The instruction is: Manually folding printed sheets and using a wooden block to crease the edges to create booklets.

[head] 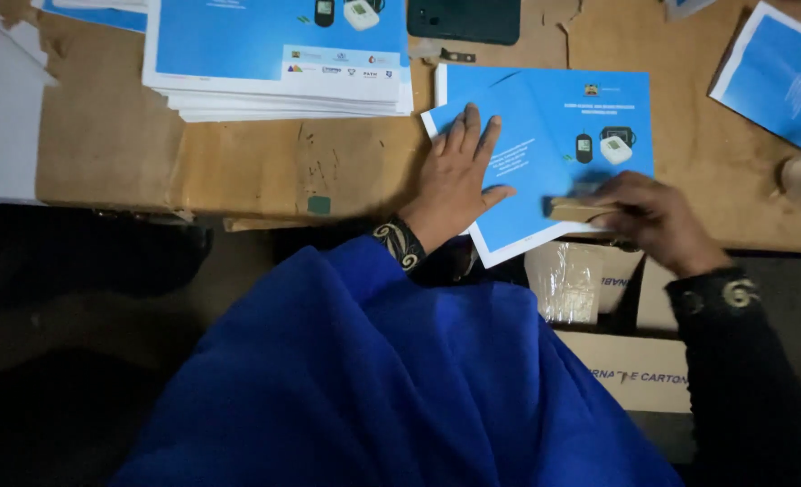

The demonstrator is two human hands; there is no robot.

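At the far left edge, white sheets [4,108] lie on the brown tabletop [238,162], partly hanging over its dark front edge. Next to them, near the top, sits a thick stack of blue-and-white printed sheets [279,63], squared up and well apart from the hands. A small green square [319,205] sits on the tabletop near its front edge, below that stack.

Toward the middle, the left hand [455,176] lies flat, palm down, on the left part of a blue folded leaflet [545,153], its fingers [469,135] spread slightly apart and pressing on the paper, gripping nothing. A patterned black cuff [400,242] circles the wrist, and a broad blue cloth [373,379] covers the lap below.

The leaflet rests near the front edge of the tabletop, its lower corner jutting over it, with another blue sheet under it. A dark flat object [464,18] lies above it at the top of the view.

On the leaflet's lower right part, the right hand [658,216] is curled around a small tan wooden block [576,209], fingers closed on it, the block pressed on the paper; the hand is blurred.

Below it stands a cardboard carton [635,370] with a clear plastic bag [567,284] inside. At the far right lies another blue sheet [779,72].
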